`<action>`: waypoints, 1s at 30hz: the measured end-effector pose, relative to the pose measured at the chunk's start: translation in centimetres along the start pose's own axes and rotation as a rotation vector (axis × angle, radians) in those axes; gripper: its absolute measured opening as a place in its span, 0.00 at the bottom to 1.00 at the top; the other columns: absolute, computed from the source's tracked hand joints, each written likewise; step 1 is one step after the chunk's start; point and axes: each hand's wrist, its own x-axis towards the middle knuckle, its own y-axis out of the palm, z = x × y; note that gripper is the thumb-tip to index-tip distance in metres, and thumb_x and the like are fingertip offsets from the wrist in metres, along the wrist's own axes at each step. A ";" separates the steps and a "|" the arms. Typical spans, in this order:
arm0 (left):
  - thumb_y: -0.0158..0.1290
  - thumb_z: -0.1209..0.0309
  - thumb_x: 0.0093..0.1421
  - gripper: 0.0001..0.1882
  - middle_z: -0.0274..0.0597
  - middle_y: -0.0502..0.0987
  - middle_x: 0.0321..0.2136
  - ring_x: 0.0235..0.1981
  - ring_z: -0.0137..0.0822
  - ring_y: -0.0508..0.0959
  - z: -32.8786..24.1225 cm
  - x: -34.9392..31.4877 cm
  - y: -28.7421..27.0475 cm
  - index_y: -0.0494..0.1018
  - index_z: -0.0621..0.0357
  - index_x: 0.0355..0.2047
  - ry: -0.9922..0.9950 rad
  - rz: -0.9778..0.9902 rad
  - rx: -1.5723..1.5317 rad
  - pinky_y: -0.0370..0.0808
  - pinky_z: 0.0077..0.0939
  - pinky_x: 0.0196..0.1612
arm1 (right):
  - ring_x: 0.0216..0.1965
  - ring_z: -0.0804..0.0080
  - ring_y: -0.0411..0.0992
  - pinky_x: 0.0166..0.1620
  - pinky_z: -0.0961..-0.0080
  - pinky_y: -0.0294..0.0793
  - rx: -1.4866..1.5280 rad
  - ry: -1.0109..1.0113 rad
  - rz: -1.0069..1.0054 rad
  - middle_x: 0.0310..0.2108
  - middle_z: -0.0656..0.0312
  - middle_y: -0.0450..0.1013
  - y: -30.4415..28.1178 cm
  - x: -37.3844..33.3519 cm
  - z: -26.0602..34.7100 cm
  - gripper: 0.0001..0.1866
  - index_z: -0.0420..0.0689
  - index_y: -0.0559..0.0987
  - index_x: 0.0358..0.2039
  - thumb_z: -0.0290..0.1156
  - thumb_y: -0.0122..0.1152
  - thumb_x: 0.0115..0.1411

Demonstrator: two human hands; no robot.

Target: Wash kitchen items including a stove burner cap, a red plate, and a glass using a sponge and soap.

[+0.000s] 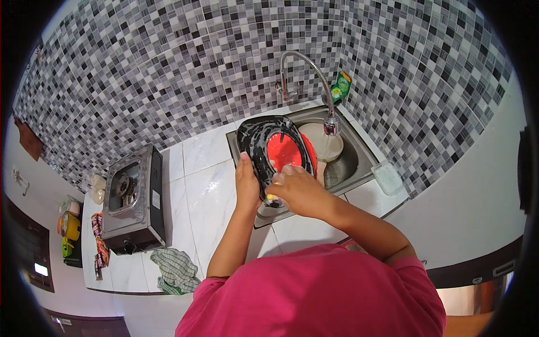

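The left hand has hold of the dish, a black oval with a red middle, by its left edge; the digit in view lies along the rim, and how far the others curl behind cannot be told. The dish, streaked with suds, is tilted above the left part of the sink; whether it touches the rim cannot be told. The right hand presses on its lower part, fingers bent nearly closed over a mostly hidden yellow sponge.

A bowl sits in the sink toward the back edge, under the tap. A green packet stands by the counter's back right corner, a tub near its right edge. The stove is toward the left edge; a checked cloth overhangs the front edge.
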 end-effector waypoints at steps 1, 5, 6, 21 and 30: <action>0.31 0.51 0.65 0.26 0.44 0.76 0.30 0.30 0.32 0.77 0.0 0.1 -0.4 0.66 0.62 0.43 -0.005 0.027 -0.011 0.75 0.25 0.35 | 0.42 0.58 0.64 0.45 0.62 0.63 0.000 0.001 0.000 0.36 0.61 0.68 0.2 -0.1 0.0 0.10 0.50 0.74 0.37 0.29 0.55 0.52; 0.32 0.53 0.65 0.24 0.45 0.76 0.28 0.27 0.32 0.77 -0.4 0.3 0.1 0.66 0.62 0.40 0.052 -0.009 -0.053 0.76 0.26 0.32 | 0.42 0.59 0.64 0.45 0.62 0.64 0.125 -0.021 -0.102 0.37 0.61 0.68 0.6 -0.5 -0.4 0.11 0.50 0.74 0.37 0.28 0.55 0.51; 0.33 0.53 0.65 0.23 0.45 0.76 0.28 0.26 0.32 0.77 -0.3 0.3 0.0 0.66 0.62 0.40 0.065 -0.008 -0.074 0.76 0.27 0.32 | 0.42 0.59 0.65 0.44 0.61 0.65 0.163 0.000 -0.107 0.37 0.61 0.68 0.6 -0.6 -0.4 0.11 0.50 0.74 0.37 0.28 0.56 0.51; 0.36 0.56 0.64 0.20 0.47 0.76 0.28 0.25 0.34 0.77 0.4 0.4 -0.3 0.64 0.60 0.42 0.164 -0.057 -0.091 0.77 0.27 0.30 | 0.37 0.56 0.68 0.41 0.61 0.67 0.215 0.298 -0.022 0.34 0.56 0.70 0.5 -1.4 -0.4 0.10 0.46 0.73 0.36 0.28 0.53 0.52; 0.37 0.56 0.64 0.20 0.48 0.76 0.28 0.25 0.34 0.77 0.3 0.3 -0.3 0.64 0.61 0.43 0.185 -0.047 -0.055 0.77 0.27 0.30 | 0.40 0.57 0.66 0.41 0.60 0.67 0.147 0.119 0.008 0.35 0.59 0.70 -0.1 -1.7 -0.2 0.11 0.49 0.73 0.38 0.28 0.54 0.51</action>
